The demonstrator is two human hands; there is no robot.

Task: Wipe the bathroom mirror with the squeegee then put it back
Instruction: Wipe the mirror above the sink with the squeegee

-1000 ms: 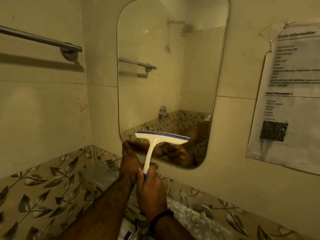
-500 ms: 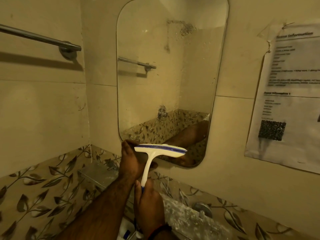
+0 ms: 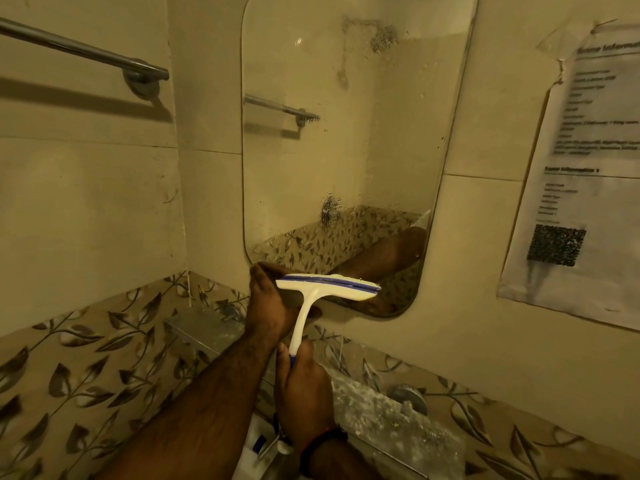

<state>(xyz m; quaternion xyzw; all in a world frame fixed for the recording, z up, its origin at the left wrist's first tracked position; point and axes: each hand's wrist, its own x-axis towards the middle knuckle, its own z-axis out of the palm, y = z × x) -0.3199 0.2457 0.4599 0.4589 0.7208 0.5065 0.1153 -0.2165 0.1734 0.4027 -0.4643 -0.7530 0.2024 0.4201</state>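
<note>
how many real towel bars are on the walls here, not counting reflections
1: a chrome metal towel bar on the left wall, upper left of the rounded wall mirror. The second bar is its reflection. Others may lie outside the view.

The white squeegee, blue-edged blade level, stands upright above my right hand, blade at the bottom edge of the streaked mirror.

White-blue squeegee; leaf-patterned tiles; beige wall

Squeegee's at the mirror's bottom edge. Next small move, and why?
Probably lift the squeegee with the right hand to the mirror top for another pass: droplet patches and smears still show higher up, so putting it back looks premature.
</note>
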